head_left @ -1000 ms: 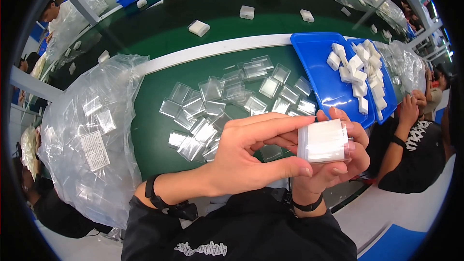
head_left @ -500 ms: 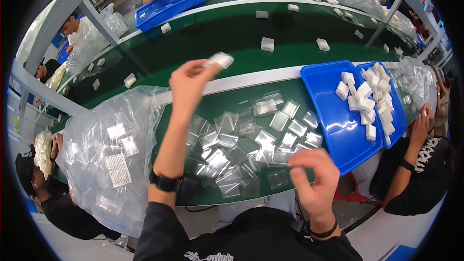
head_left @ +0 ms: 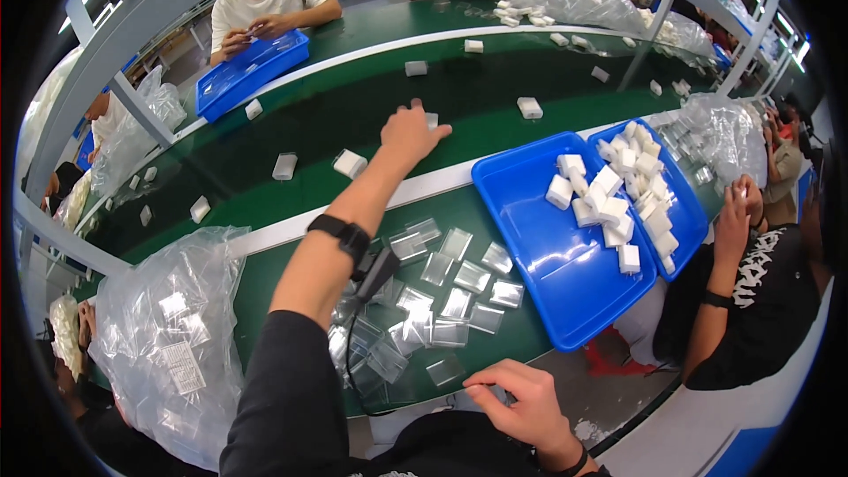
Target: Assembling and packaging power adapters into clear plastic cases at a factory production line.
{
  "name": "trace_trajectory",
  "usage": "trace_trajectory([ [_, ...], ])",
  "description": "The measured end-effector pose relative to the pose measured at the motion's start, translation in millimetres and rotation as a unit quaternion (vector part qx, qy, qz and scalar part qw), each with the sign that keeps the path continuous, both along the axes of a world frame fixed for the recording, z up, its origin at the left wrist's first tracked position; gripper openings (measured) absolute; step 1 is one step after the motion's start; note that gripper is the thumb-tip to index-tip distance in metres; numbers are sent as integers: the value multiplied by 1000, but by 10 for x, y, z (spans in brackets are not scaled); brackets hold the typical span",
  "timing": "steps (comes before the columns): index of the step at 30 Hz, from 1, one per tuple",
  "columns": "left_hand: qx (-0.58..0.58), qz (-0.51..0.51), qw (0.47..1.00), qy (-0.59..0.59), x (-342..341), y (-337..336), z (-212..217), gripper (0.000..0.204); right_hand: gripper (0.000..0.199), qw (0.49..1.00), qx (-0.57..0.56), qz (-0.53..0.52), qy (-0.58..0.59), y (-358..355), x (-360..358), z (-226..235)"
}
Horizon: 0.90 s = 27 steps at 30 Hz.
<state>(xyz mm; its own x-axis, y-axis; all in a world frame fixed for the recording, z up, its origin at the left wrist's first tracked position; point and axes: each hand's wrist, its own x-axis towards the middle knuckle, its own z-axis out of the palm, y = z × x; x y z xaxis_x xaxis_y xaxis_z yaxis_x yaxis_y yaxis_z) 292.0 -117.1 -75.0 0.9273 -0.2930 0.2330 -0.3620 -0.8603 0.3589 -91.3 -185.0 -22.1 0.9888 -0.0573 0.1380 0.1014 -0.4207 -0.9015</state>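
My left hand (head_left: 411, 137) reaches over the dark green belt with its fingers apart. A white block in a clear sleeve (head_left: 431, 121) lies right at its thumb and fingers, partly hidden by them. Another white block (head_left: 350, 163) sits on the belt beside my left wrist. Low over the near table edge, my right hand (head_left: 521, 402) is loosely bent, and no object shows in it. Close to its fingertips lies a flat clear plastic sleeve (head_left: 444, 369). Several more clear sleeves (head_left: 472, 277) are scattered on the green table, some hidden by my left forearm.
Two blue trays (head_left: 530, 247) (head_left: 693, 212) with white blocks stand at right. A large clear plastic bag (head_left: 168, 344) fills the table's left side. A white rail (head_left: 433, 182) separates table and belt. Co-workers sit across and alongside; one across has a blue tray (head_left: 252, 75).
My left hand has let go of a white block, which now rests on the belt, and has moved right to another. My right hand has drawn back toward the near edge. The view has shifted.
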Motion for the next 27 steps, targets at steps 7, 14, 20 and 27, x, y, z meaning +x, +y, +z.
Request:
trace_trajectory([
  [7, -71, -8, 997, -4, -279, -102, 227, 53, 10, 978, 141, -153, -19, -226, -61, -64],
  [14, -203, -211, 954, -56, -2559, 431, 788, 71, 35, 857, 491, -143, -63, 58, 488, -9],
  [20, -315, -136, 939, 1, -2815, 1053, 767, 56, 29, 829, 542, -134, 20, 39, 345, -251],
  [27, -93, 218, 968, 81, -2153, 2319, 166, 44, 29, 867, 481, -121, 37, -52, 268, -234],
])
